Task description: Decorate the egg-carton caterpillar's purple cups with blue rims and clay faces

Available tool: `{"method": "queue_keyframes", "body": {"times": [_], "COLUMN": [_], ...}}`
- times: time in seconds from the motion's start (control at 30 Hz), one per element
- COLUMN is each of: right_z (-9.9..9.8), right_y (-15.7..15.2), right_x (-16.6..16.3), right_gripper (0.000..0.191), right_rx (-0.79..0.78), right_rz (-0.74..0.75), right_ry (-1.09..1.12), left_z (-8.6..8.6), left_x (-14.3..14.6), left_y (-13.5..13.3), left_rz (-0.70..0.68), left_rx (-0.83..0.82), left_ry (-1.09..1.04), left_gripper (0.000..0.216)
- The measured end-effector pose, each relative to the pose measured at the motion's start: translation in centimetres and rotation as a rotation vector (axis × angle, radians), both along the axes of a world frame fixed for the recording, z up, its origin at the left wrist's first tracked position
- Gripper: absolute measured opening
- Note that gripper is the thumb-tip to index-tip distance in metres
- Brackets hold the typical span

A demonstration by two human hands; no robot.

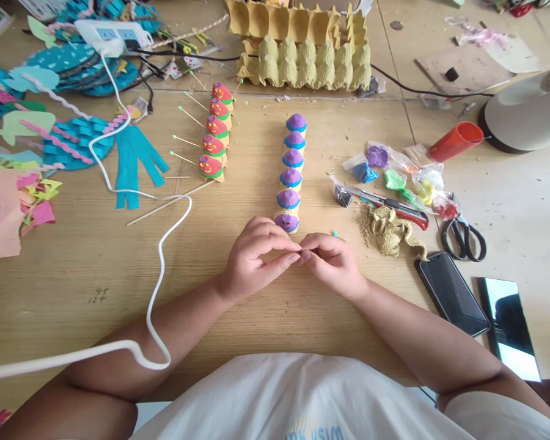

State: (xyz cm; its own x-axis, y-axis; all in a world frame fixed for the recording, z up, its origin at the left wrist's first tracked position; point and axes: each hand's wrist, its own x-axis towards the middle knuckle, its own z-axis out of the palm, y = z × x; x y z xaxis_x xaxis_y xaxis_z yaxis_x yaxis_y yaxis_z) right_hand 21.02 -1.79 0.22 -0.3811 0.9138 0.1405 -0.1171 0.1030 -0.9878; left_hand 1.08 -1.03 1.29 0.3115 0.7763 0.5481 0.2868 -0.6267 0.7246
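Observation:
My left hand (pixel 262 256) and my right hand (pixel 332 261) meet fingertip to fingertip over the table, each closed in a pinch. Between them is a tiny dark bit, too small to name. Just beyond my fingers stands an egg-carton strip (pixel 292 178) whose cups are covered in purple and blue clay; the nearest cup bears small dark marks. To the left is a second egg-carton strip (pixel 213 137) in red and green clay, with faces on its cups and pins with pale green heads beside it.
Bags of coloured clay (pixel 364 172), a utility knife (pixel 389 205), scissors (pixel 462 237) and two phones (pixel 453 296) lie to the right. A white cable (pixel 162 263) loops across the left. Egg cartons (pixel 314 64) stand at the back, near a red cup (pixel 456 142).

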Motion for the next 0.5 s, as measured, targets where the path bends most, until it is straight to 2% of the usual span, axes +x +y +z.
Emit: {"method": "queue_keyframes", "body": {"times": [0.17,0.5], "right_z": [0.13,0.24], "right_y": [0.00,-0.16], "right_x": [-0.06,-0.09], "right_gripper": [0.025,0.027], "right_rx": [0.015,-0.080], "right_rz": [-0.015,-0.062], "right_ry": [-0.004,-0.025], "left_z": [0.18,0.34], "left_x": [0.05,-0.31], "left_y": [-0.03,-0.27], "left_rz": [0.008,0.066], "left_rx": [-0.003,0.013], "left_ry": [0.015,0.040], "left_gripper": [0.001,0.007]}}
